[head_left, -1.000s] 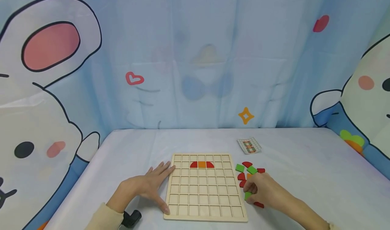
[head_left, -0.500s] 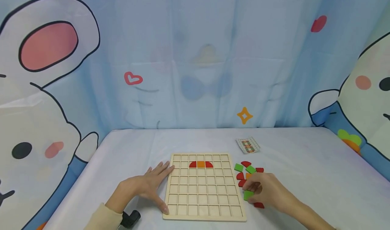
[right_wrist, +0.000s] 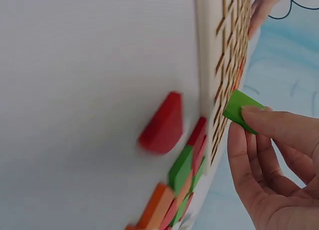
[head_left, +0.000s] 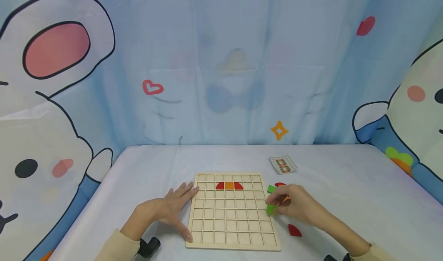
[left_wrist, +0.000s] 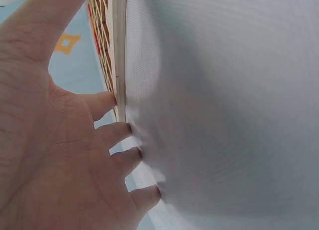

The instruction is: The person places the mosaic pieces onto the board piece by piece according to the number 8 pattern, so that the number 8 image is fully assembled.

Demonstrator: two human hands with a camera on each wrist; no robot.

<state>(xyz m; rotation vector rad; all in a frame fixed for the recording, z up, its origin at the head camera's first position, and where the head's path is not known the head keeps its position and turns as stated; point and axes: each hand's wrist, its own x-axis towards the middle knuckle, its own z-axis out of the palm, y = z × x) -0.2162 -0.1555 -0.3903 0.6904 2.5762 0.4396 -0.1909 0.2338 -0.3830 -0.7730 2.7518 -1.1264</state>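
My right hand (head_left: 294, 202) pinches a green square tile (right_wrist: 243, 109) between thumb and fingers, lifted near the right edge of the wooden grid board (head_left: 234, 225). Two red quarter-round tiles (head_left: 220, 186) with an orange square tile (head_left: 229, 185) between them sit in one of the board's far rows. My left hand (head_left: 169, 210) is spread along the board's left edge. Its thumb and fingertips touch the frame and the cloth beside it, as the left wrist view also shows.
Right of the board lies a loose cluster of red, green and orange tiles, partly hidden by the right hand. A red quarter-round tile (head_left: 294, 230) lies apart, nearer me. A small printed pattern card (head_left: 283, 165) lies farther back on the white cloth (head_left: 346, 184).
My right hand has picked up the green tile from the cloth and moved it up and left to the board's right edge. The left hand stays in place.
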